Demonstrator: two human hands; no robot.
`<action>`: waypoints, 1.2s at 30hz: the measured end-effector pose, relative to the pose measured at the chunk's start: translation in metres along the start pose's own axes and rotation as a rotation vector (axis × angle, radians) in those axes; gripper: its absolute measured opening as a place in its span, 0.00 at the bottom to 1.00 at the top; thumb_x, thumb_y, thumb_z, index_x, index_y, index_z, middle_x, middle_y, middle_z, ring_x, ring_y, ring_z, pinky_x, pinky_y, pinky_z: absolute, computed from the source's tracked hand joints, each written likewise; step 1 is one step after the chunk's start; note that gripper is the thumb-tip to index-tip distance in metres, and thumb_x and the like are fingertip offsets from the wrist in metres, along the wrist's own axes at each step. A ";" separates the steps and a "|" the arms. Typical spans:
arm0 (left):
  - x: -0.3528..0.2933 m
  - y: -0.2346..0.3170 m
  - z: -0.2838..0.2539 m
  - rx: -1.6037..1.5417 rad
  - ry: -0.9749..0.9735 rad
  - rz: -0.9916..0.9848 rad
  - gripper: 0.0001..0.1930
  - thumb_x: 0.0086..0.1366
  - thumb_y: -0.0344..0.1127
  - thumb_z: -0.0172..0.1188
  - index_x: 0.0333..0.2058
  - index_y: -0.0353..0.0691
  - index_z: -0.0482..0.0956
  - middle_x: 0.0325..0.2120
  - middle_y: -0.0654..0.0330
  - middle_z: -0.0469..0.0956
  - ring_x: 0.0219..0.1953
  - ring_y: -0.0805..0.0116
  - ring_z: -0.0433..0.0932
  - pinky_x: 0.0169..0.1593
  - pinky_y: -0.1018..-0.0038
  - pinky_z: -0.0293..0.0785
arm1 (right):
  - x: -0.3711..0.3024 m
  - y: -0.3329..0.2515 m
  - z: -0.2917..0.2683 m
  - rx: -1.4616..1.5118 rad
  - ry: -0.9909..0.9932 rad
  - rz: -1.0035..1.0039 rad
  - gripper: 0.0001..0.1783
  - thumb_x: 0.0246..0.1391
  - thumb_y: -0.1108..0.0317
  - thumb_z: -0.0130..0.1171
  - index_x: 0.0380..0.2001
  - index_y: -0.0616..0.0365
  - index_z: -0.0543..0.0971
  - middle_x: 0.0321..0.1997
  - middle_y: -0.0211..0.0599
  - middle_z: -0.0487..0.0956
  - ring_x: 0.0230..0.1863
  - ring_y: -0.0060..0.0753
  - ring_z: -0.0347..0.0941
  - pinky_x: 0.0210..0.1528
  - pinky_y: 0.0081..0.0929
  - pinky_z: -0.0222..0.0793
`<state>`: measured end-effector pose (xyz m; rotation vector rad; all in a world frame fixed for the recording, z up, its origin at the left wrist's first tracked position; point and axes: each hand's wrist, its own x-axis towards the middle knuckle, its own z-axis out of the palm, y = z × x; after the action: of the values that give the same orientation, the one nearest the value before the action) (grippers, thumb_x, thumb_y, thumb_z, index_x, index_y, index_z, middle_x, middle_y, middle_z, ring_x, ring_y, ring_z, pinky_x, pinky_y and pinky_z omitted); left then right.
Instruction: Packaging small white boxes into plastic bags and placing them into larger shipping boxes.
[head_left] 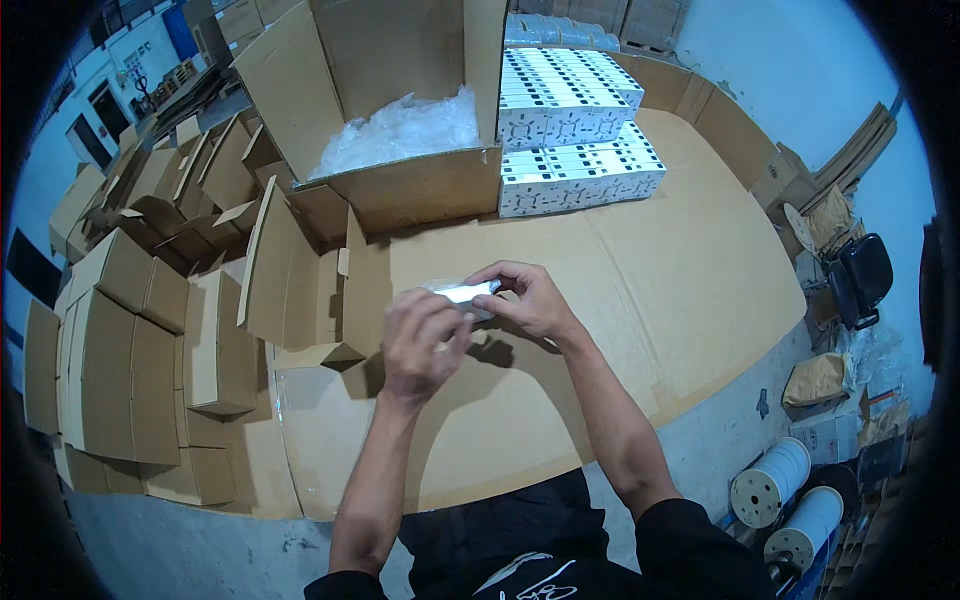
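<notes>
Right hand [533, 303] is pinching a small silvery-white item [462, 293] above the desk [600, 330], inward from the near edge. Left hand [422, 345] is reaching to the item's left side; blur is hiding whether it is gripping. White boxes [580, 180] are standing stacked toward the far edge.

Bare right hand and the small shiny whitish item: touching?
Touching. The head view shows the bare right hand pinching the small shiny whitish item by its right end.
</notes>
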<state>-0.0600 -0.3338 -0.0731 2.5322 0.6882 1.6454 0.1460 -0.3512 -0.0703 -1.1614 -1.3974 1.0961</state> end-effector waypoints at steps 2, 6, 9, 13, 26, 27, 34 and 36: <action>0.007 0.010 0.006 -0.047 -0.101 -0.009 0.14 0.53 0.23 0.70 0.38 0.37 0.79 0.39 0.58 0.79 0.48 0.53 0.78 0.54 0.57 0.75 | -0.001 -0.003 -0.002 0.049 -0.034 0.034 0.15 0.57 0.72 0.66 0.48 0.65 0.81 0.45 0.37 0.83 0.46 0.24 0.78 0.51 0.26 0.76; 0.012 0.005 0.012 -0.097 -0.182 -0.117 0.11 0.55 0.20 0.68 0.37 0.35 0.80 0.38 0.55 0.80 0.48 0.53 0.79 0.52 0.61 0.76 | -0.001 -0.001 -0.004 0.051 -0.033 0.029 0.15 0.57 0.73 0.66 0.48 0.64 0.81 0.44 0.36 0.83 0.45 0.24 0.78 0.50 0.25 0.76; 0.010 -0.007 0.008 -0.181 -0.170 -0.243 0.11 0.55 0.19 0.67 0.38 0.34 0.80 0.41 0.54 0.81 0.47 0.56 0.80 0.52 0.64 0.77 | 0.000 -0.002 -0.003 0.009 -0.022 0.027 0.15 0.57 0.72 0.66 0.48 0.64 0.81 0.43 0.35 0.83 0.44 0.24 0.78 0.49 0.25 0.76; 0.004 -0.020 0.004 -0.452 -0.180 -0.560 0.14 0.58 0.20 0.68 0.43 0.34 0.78 0.45 0.56 0.81 0.47 0.66 0.80 0.51 0.70 0.77 | 0.000 -0.004 -0.008 -0.124 -0.002 0.068 0.15 0.55 0.72 0.67 0.46 0.63 0.82 0.43 0.35 0.83 0.43 0.26 0.79 0.47 0.26 0.76; -0.022 -0.014 0.010 -0.578 -0.144 -0.883 0.23 0.63 0.27 0.68 0.55 0.31 0.72 0.45 0.52 0.80 0.46 0.66 0.80 0.51 0.71 0.77 | 0.018 -0.053 -0.009 -0.996 -0.217 -0.356 0.11 0.51 0.71 0.66 0.39 0.58 0.83 0.37 0.44 0.82 0.46 0.49 0.74 0.51 0.43 0.71; -0.033 -0.012 0.011 -0.477 -0.126 -0.842 0.23 0.63 0.27 0.66 0.55 0.31 0.71 0.47 0.49 0.78 0.48 0.60 0.80 0.53 0.68 0.76 | 0.024 -0.054 -0.013 -1.002 -0.234 -0.359 0.09 0.52 0.71 0.65 0.38 0.60 0.82 0.36 0.46 0.82 0.46 0.51 0.74 0.51 0.44 0.72; -0.069 0.012 -0.035 0.094 -0.368 -0.481 0.24 0.61 0.35 0.65 0.55 0.37 0.73 0.58 0.50 0.72 0.65 0.50 0.66 0.68 0.56 0.60 | 0.082 -0.070 -0.020 -0.907 0.004 -0.394 0.12 0.54 0.74 0.64 0.43 0.61 0.81 0.32 0.48 0.80 0.37 0.51 0.78 0.41 0.42 0.74; -0.066 0.011 -0.038 0.098 -0.396 -0.485 0.22 0.61 0.37 0.65 0.53 0.38 0.75 0.58 0.53 0.72 0.65 0.52 0.65 0.69 0.56 0.59 | 0.102 -0.063 0.005 -0.756 0.094 -0.455 0.13 0.54 0.74 0.64 0.44 0.61 0.80 0.33 0.48 0.81 0.37 0.46 0.80 0.41 0.38 0.76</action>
<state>-0.1124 -0.3766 -0.1106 2.3774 1.2256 0.9460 0.1273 -0.2592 0.0045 -1.2800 -1.9487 0.1722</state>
